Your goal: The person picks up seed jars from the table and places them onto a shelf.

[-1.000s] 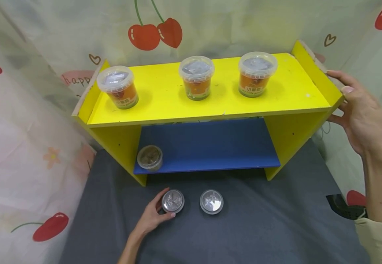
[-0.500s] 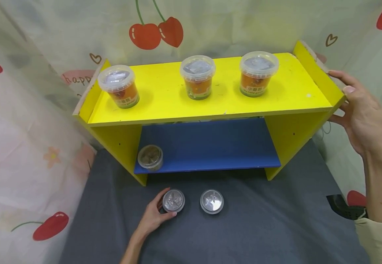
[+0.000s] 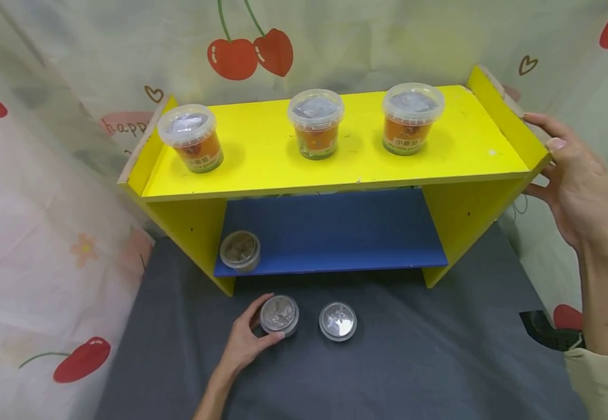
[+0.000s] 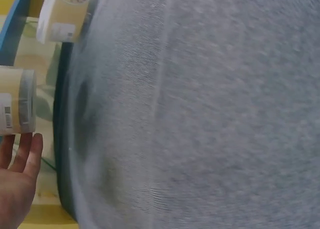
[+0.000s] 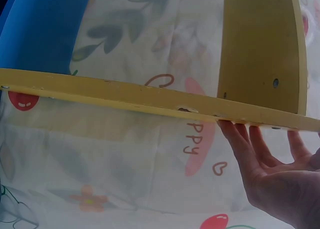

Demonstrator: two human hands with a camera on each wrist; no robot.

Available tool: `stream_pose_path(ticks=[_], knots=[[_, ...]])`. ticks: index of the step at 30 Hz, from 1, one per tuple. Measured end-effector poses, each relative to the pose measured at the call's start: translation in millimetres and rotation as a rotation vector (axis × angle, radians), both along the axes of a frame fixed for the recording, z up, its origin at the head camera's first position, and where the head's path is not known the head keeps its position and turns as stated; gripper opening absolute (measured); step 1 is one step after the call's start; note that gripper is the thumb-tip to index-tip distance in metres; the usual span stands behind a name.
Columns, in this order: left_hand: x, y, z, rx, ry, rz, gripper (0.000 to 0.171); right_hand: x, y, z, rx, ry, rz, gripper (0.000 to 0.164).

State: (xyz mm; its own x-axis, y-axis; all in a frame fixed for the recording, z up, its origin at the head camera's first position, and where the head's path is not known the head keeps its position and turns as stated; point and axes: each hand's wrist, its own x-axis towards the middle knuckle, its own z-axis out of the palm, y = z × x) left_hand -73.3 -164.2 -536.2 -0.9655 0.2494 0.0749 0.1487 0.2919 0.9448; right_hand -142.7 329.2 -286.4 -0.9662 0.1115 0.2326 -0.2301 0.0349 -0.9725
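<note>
My left hand (image 3: 246, 343) holds a small round lidded plastic tub (image 3: 280, 315) between thumb and fingers, in front of the shelf. In the left wrist view, the fingers (image 4: 19, 156) are at this tub's side, and its label is partly cut off. To its right a second tub (image 3: 337, 321) with a silvery lid stands on the dark cloth. My right hand (image 3: 579, 175) grips the upper right side panel of the yellow and blue shelf (image 3: 259, 137). In the right wrist view, the fingertips (image 5: 255, 131) lie along the panel's edge.
Three lidded cups with orange labels, left (image 3: 190, 139), middle (image 3: 316, 124) and right (image 3: 413, 119), stand on the yellow top board. Another tub (image 3: 240, 251) sits at the left end of the blue lower board (image 3: 345, 233). Cherry-printed curtain (image 3: 387, 41) hangs behind.
My left hand has moved slightly up and to the right with the tub, which looks larger and closer to the camera. The right hand keeps its grip on the shelf.
</note>
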Motion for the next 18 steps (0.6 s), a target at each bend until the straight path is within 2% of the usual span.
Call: stream_pose_path(ticks=[6, 18], knots=[[-0.7, 5.1, 13.7, 0.013, 0.024, -0.026, 0.079, 0.2, -1.0, -0.6, -0.006, 0.004, -0.005, 0.043], [-6.4, 14.3, 38.8, 0.046, 0.131, -0.069, 0.075, 0.7, -1.0, -0.6, -0.032, 0.005, -0.009, 0.042]])
